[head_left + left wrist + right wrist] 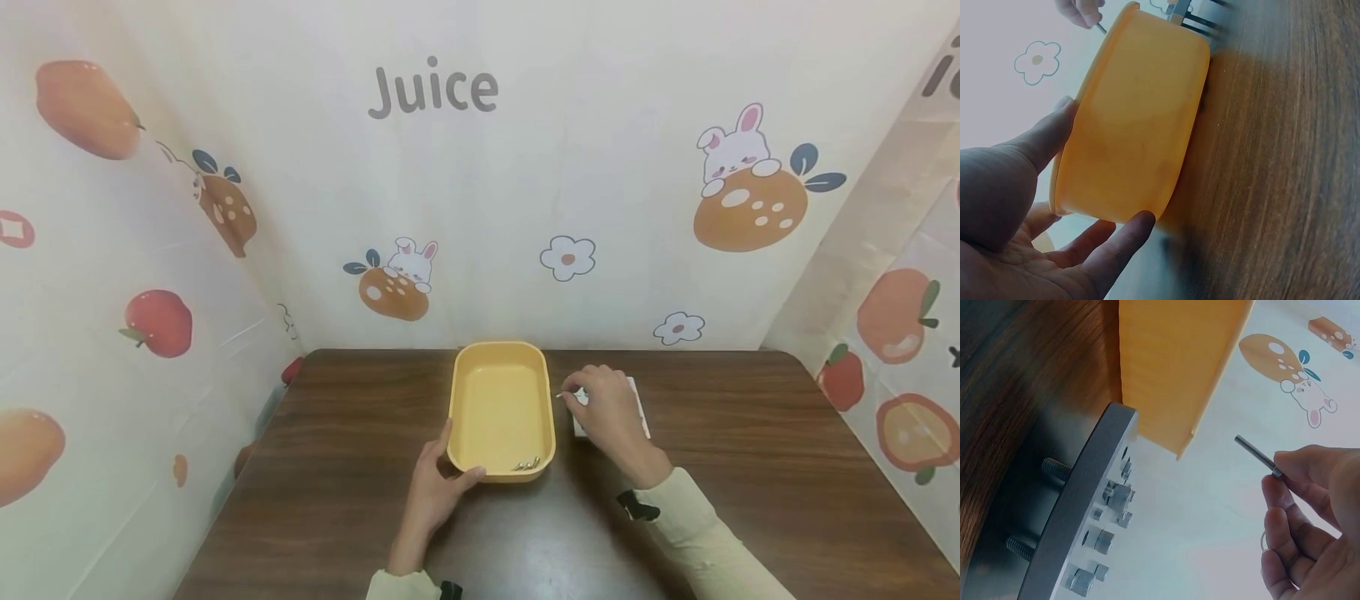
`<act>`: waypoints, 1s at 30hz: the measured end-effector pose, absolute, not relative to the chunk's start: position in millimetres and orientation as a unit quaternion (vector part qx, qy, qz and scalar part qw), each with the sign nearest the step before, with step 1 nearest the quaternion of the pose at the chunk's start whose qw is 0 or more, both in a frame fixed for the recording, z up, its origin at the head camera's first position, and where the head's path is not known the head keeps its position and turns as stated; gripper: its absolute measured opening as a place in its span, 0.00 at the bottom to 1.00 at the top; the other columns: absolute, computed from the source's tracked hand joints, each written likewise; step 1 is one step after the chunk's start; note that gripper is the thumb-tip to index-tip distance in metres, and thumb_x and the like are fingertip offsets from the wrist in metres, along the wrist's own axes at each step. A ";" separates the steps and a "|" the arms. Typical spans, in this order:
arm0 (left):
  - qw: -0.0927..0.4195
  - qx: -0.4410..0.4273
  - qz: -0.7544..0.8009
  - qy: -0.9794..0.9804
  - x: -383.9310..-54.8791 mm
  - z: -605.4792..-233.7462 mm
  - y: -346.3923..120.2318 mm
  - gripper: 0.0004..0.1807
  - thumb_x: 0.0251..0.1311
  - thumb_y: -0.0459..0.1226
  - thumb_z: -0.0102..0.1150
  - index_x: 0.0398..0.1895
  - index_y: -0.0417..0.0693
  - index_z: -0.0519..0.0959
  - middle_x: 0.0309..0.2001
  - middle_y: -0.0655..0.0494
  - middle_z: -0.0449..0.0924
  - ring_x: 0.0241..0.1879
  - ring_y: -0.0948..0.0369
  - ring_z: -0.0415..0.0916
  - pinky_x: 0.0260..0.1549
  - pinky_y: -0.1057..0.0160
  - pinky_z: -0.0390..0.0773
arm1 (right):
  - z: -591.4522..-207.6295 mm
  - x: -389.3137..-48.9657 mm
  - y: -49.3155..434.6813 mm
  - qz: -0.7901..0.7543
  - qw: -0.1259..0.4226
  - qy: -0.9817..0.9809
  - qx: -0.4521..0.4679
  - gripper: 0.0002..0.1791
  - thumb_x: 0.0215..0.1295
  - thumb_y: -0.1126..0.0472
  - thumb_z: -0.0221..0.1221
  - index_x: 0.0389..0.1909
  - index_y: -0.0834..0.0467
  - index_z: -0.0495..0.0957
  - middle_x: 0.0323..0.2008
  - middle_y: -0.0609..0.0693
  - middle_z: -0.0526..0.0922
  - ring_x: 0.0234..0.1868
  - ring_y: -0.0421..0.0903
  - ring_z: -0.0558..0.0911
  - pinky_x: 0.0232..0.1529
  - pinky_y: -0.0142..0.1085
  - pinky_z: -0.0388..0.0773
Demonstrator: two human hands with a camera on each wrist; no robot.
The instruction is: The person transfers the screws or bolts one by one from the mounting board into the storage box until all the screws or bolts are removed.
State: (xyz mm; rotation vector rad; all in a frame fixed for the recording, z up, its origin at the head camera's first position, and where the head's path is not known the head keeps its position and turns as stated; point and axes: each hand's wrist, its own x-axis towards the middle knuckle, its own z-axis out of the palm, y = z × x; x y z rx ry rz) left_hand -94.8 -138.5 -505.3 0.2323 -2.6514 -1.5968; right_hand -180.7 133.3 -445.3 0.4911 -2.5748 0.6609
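Observation:
A yellow rectangular tray [497,400] sits at the middle of the dark wooden table. My left hand [437,487] holds its near left corner, thumb at the near rim and fingers along the left side. Several small shiny metal pieces [527,465] lie in the tray's near right corner. Between thumb and forefinger, my right hand [611,408] pinches a slim metal pin [1254,452], its far end bare and its near end hidden by the fingers. Below that hand stands a white-topped board [1085,487] with several metal bolts [1119,497] through it, partly covered in the head view.
The board is right of the tray; threaded bolt shanks [1055,469] stick out beneath it. A printed curtain [480,183] with fruit and rabbits hangs behind the table [345,467] and along both sides.

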 end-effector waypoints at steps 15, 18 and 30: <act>0.020 0.070 -0.522 -0.850 -93.0 -506.5 -139.8 0.53 0.54 0.41 0.82 0.82 0.44 0.63 0.65 0.39 0.74 0.63 0.45 0.73 0.66 0.38 0.75 | -446.0 -178.0 121.8 0.247 0.213 -0.925 0.194 0.04 0.58 0.66 0.75 0.32 0.56 0.89 0.32 0.51 0.88 0.38 0.54 0.82 0.47 0.53 0.78; 0.019 0.068 -0.525 -0.848 -93.4 -505.9 -139.8 0.53 0.55 0.41 0.81 0.82 0.44 0.62 0.65 0.39 0.74 0.62 0.45 0.73 0.64 0.40 0.77 | -446.6 -177.3 119.8 0.245 0.218 -0.924 0.195 0.04 0.57 0.66 0.75 0.32 0.57 0.90 0.33 0.51 0.88 0.38 0.54 0.83 0.47 0.52 0.78; 0.022 0.058 -0.522 -0.851 -94.1 -505.8 -140.0 0.53 0.54 0.42 0.82 0.82 0.45 0.63 0.61 0.42 0.76 0.59 0.48 0.73 0.66 0.39 0.73 | -448.8 -176.6 112.6 0.250 0.244 -0.910 0.223 0.05 0.54 0.68 0.75 0.30 0.58 0.89 0.31 0.50 0.87 0.34 0.53 0.81 0.40 0.48 0.77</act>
